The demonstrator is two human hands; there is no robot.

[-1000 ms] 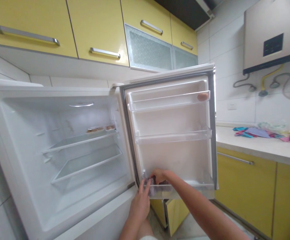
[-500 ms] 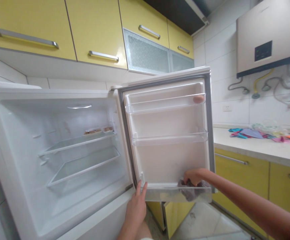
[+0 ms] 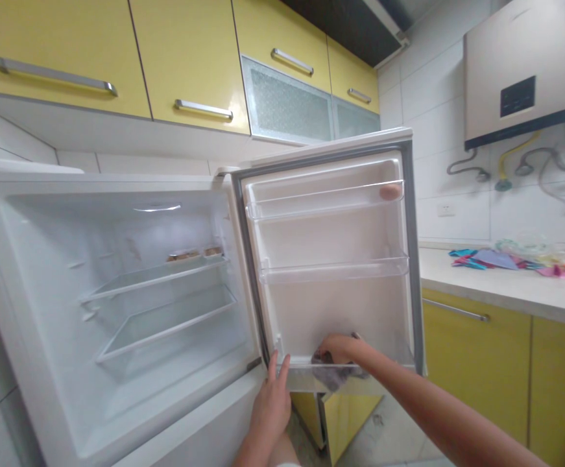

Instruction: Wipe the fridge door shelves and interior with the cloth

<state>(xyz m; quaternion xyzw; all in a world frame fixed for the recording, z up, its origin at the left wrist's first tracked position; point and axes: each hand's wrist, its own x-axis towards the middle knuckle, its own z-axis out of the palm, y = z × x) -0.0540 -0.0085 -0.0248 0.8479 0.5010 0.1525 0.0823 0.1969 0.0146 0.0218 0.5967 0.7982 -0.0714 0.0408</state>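
Note:
The freezer door of a white fridge stands open, with clear shelves along its inner side. In my right hand is a bunched dark grey-purple cloth, inside the bottom door shelf. That hand's fingers are closed round the cloth and partly hidden by it. My left hand touches the left end of the same shelf, two fingers stretched out and spread at its rim. A reddish-brown egg-shaped item sits at the right end of the top door shelf.
To the left, the freezer compartment has two glass shelves; brown food items sit on the upper one. Coloured cloths lie on the counter at right. A yellow cabinet door stands ajar below. A water heater hangs above.
My right hand has moved left along the bottom door shelf with the cloth, from its right end toward the middle. My left hand stays at the shelf's left end.

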